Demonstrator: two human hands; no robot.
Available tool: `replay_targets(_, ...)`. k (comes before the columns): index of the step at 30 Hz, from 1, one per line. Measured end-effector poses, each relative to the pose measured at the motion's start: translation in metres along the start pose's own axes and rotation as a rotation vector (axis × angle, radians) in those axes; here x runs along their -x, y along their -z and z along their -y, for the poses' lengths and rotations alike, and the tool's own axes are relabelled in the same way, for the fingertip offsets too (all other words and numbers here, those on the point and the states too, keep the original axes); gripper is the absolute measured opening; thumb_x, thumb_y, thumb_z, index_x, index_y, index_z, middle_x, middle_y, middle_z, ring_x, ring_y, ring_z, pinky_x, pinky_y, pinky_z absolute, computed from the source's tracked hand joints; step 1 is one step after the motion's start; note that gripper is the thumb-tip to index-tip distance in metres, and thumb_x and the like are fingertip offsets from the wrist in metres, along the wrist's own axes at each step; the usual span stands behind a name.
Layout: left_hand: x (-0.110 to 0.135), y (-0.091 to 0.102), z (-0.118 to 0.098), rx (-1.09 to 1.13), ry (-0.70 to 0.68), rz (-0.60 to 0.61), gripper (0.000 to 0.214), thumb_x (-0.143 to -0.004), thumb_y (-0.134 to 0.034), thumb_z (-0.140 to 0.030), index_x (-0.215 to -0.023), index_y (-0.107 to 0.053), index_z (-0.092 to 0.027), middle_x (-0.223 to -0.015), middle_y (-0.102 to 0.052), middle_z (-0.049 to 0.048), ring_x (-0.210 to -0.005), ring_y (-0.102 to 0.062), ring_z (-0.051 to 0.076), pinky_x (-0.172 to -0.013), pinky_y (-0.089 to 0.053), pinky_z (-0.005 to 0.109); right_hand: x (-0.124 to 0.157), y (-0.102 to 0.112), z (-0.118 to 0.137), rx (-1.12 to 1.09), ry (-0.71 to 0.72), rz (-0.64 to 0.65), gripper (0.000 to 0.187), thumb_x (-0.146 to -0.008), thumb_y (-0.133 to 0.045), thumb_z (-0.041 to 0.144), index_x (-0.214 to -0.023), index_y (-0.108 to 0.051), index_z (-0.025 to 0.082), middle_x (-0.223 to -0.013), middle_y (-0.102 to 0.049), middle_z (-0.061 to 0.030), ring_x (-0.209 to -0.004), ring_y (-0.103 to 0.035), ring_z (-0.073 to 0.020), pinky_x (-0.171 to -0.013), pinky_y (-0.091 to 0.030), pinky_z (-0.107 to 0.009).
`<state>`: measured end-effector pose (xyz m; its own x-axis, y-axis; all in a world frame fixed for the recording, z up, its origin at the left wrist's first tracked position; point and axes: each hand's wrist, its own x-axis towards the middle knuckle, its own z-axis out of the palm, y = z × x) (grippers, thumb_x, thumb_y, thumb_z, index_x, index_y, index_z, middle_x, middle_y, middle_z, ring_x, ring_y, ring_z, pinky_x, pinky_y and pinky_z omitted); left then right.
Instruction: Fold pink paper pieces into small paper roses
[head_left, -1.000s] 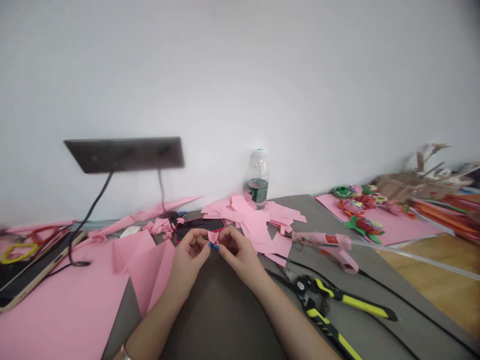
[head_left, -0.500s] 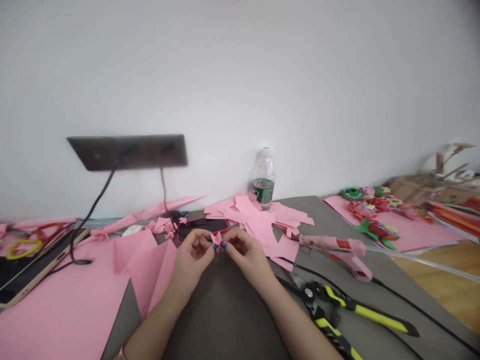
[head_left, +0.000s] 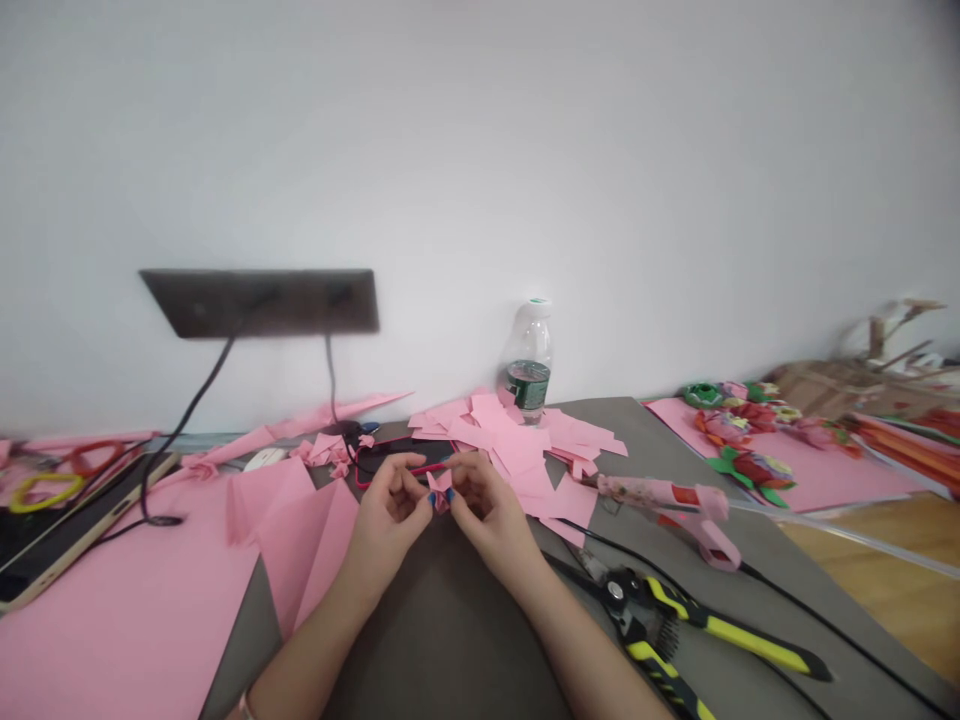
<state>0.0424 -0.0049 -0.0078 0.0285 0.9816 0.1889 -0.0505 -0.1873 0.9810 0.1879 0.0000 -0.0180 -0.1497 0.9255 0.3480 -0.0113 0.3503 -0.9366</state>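
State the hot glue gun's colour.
The hot glue gun is pink with a small red label; it shows best in the head view.

The left forearm (head_left: 315, 630) and right forearm (head_left: 577, 650) angle inward to the left hand (head_left: 386, 510) and right hand (head_left: 484, 510), which curl close together, their fingers (head_left: 405, 482) pinching at the tips.

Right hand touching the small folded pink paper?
Touching. The head view shows the right hand with its blue-nailed fingers pressed against the small folded pink paper.
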Motion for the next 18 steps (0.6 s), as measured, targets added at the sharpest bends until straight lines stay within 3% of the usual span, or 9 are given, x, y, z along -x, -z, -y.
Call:
replay_targets(3,0.0008,0.0001,0.0028,-0.012,-0.063,0.021,0.027,-0.076,-0.065,-0.018,-0.101,-0.057,-0.022,-0.073,-0.057,-0.0044,-0.069,-0.058,0.012,-0.067,-0.050,0.022,0.0002,-0.0002,0.0019,0.036,0.004,0.025,0.010,-0.081,-0.053,0.017,-0.089,-0.056,0.021,-0.077,-0.056,0.0009,-0.067,-0.058,-0.0127,-0.061,-0.046,-0.024)
replay_targets(7,0.0018,0.0011,0.0045,-0.128,-0.117,0.063,0.007,-0.080,-0.060,-0.019,-0.087,-0.063,-0.020,-0.088,-0.060,0.0018,-0.081,-0.061,0.015,-0.074,-0.052,0.025,0.0003,-0.0012,0.0024,0.087,0.004,0.029,0.004,-0.082,-0.053,0.017,-0.083,-0.054,0.021,-0.073,-0.055,0.0022,-0.062,-0.055,-0.0117,-0.057,-0.044,-0.023)
replay_targets(18,0.0027,0.0025,0.0029,-0.261,-0.029,-0.005,0.006,-0.076,-0.063,-0.023,-0.080,-0.064,-0.019,-0.083,-0.063,0.0028,-0.075,-0.063,0.016,-0.067,-0.055,0.026,-0.0011,0.0000,-0.0056,0.160,0.047,-0.075,0.014,-0.081,-0.055,0.019,-0.092,-0.062,0.020,-0.079,-0.063,-0.0032,-0.069,-0.062,-0.0155,-0.061,-0.052,-0.026)
